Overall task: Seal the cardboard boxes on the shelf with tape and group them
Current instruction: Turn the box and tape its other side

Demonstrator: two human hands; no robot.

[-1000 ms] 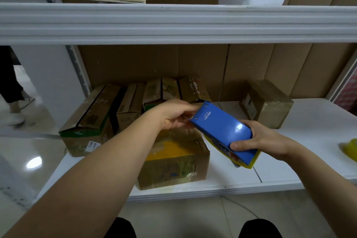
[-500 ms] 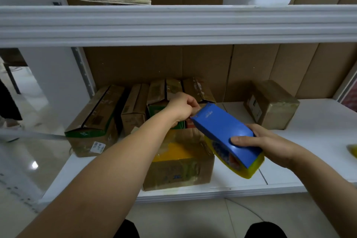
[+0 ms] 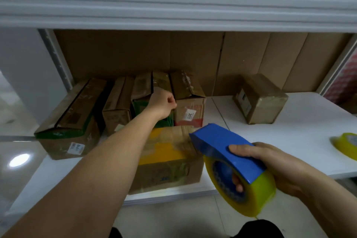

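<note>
Six boxes (image 3: pixel 168 158); right hand (image 3: pixel 270 164) grips dispenser (image 3: pixel 228 150); left hand (image 3: pixel 163 102) pinches tape.

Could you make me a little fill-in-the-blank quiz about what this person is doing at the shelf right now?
1. The right hand holds a tape dispenser whose cover is ____.
2. The left hand reaches toward the row of boxes at the ____ of the shelf.
3. The tape on the dispenser is ____ in colour.
4. A spare tape roll lies on the shelf at the far ____.

Missing words: blue; back; yellow; right
</note>
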